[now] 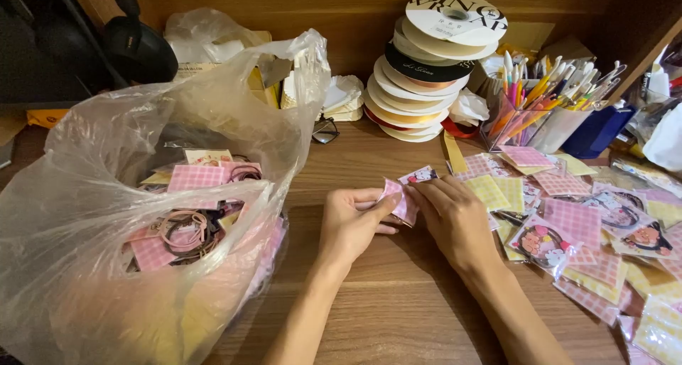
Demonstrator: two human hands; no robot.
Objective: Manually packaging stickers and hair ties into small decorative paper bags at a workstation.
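Note:
My left hand (352, 226) and my right hand (455, 219) meet over the wooden desk (398, 308), both pinching one small pink checked card packet (406, 194) with a cartoon sticker at its top. The left thumb and forefinger grip its left edge, the right fingers cover its right side. To the left stands a large clear plastic bag (92, 194), open at the top, filled with pink checked cards and hair ties. To the right lies a spread of pink and yellow checked card packets (575, 223).
A stack of ribbon spools (426, 66) stands at the back centre. A clear holder of pens (522, 102) and a blue container (597, 130) sit at the back right. Eyeglasses (325, 130) lie behind the bag. Dark headphones (135, 45) hang at the back left.

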